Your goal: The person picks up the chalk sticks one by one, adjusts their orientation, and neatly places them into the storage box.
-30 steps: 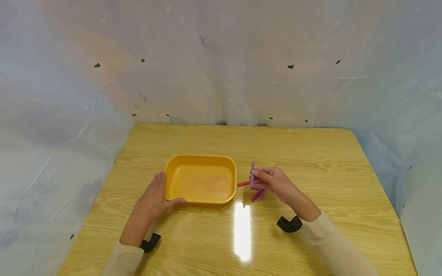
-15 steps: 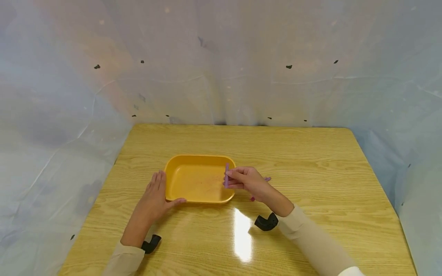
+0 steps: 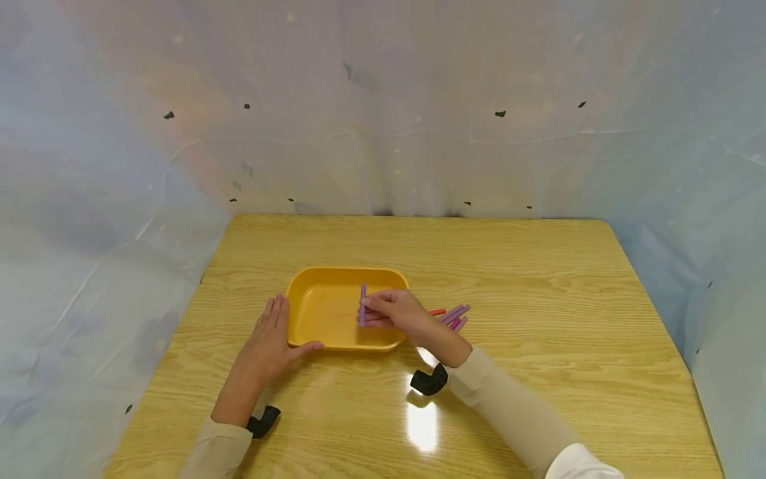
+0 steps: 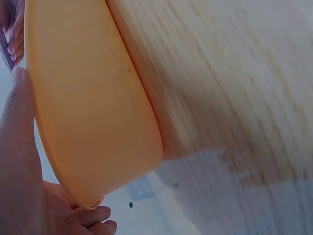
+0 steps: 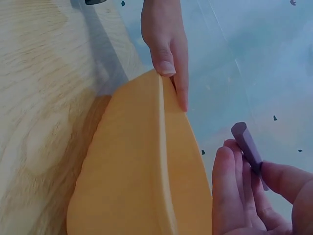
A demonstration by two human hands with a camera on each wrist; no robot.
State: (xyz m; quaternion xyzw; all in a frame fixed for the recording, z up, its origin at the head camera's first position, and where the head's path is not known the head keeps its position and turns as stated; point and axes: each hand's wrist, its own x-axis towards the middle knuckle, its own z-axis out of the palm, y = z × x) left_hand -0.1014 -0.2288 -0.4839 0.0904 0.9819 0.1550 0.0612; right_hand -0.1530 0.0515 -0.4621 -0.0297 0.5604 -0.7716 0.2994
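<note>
In the head view, my right hand [image 3: 399, 313] pinches a slim purple stick [image 3: 362, 305] between thumb and fingertips, over the right part of a yellow plastic tray [image 3: 323, 346]. The stick stands roughly upright; the right wrist view shows its flat-sided end [image 5: 238, 128]. I cannot tell its exact kind. My left hand [image 3: 269, 339] rests at the tray's near left corner, fingers extended along the left side and thumb lying along the front rim. In the left wrist view, the left thumb [image 4: 19, 112] touches the rim.
Several purple and magenta sticks [image 3: 456, 314] and a red-orange one [image 3: 438, 311] lie on the wooden table [image 3: 538, 279] right of the tray, partly behind the right forearm. A pale sheet [image 3: 383, 133] hangs behind the table. Black curved pieces [image 3: 429, 380] sit at both wrists.
My right hand has carried the purple stick leftward from the loose sticks to above the tray, uncovering more of the pile. My left hand and the tray have hardly moved.
</note>
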